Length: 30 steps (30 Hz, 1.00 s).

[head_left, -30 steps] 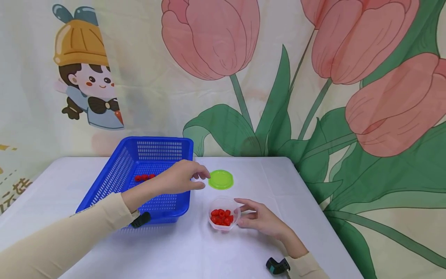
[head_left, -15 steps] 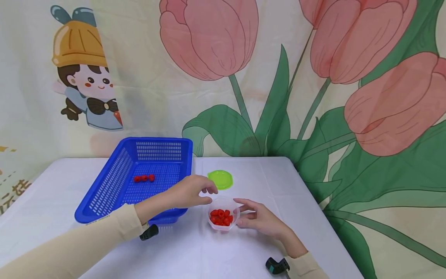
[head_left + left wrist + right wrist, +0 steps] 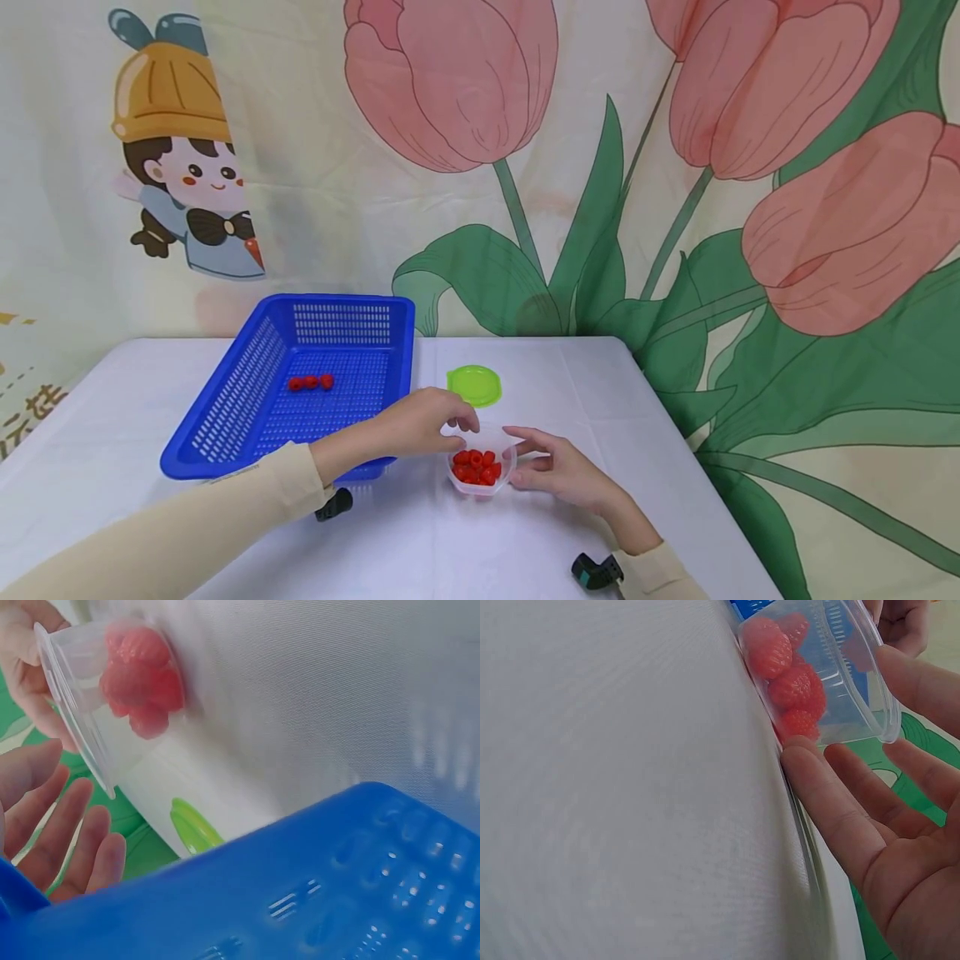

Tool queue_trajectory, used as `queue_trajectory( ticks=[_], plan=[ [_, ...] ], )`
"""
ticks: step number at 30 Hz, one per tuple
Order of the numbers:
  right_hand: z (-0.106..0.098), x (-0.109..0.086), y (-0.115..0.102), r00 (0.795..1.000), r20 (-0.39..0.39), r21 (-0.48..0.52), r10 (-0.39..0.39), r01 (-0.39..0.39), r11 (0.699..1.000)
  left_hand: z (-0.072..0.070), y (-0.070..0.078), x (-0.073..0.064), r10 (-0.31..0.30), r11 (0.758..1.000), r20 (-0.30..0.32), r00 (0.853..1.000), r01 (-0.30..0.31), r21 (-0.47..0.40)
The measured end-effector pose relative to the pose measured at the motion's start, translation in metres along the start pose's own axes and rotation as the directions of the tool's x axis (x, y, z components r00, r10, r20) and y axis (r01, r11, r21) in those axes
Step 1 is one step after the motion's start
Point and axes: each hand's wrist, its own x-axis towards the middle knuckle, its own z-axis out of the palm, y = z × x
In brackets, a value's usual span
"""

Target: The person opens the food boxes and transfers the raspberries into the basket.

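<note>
Several red raspberries (image 3: pixel 476 468) lie in a small clear plastic container (image 3: pixel 840 712) standing on the white table. My right hand (image 3: pixel 562 471) holds the container at its right side, thumb low near the base and fingers spread around the rim. My left hand (image 3: pixel 427 421) hangs over the container's left rim, its fingers loosely bent. In the left wrist view, its fingers (image 3: pixel 79 806) are spread beside the rim with nothing between them. Three more raspberries (image 3: pixel 311 382) sit in a row in the blue basket (image 3: pixel 285 458).
Behind the container lies a round green lid (image 3: pixel 474 385), flat on the white tablecloth (image 3: pixel 570 392). The basket stands to the left, under my left forearm (image 3: pixel 345 454). A printed backdrop (image 3: pixel 315 183) with tulips hangs right behind the table.
My left hand has moved from above the basket's right edge toward me and rightward, to the container's left rim. The right hand and the container have kept their place.
</note>
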Motion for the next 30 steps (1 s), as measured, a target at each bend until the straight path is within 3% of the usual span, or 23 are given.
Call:
queue_trajectory(
  ticks=[4, 13, 30],
  plan=[
    [0.0, 0.0, -0.001, 1.0, 0.006, 0.011, -0.005, 0.005, 1.0, 0.002, 0.002, 0.003, 0.014, 1.0, 0.022, 1.0, -0.014, -0.003],
    [-0.001, 0.0, -0.001, 1.0, 0.011, 0.021, -0.01, 0.01, 1.0, 0.008, 0.008, 0.011, -0.025, 1.0, 0.077, 0.997, 0.025, -0.006],
    [0.0, -0.002, -0.001, 1.0, 0.019, 0.034, -0.009, 0.008, 0.999, 0.018, 0.015, 0.017, -0.034, 0.999, 0.105, 0.994, 0.032, 0.021]
  ],
)
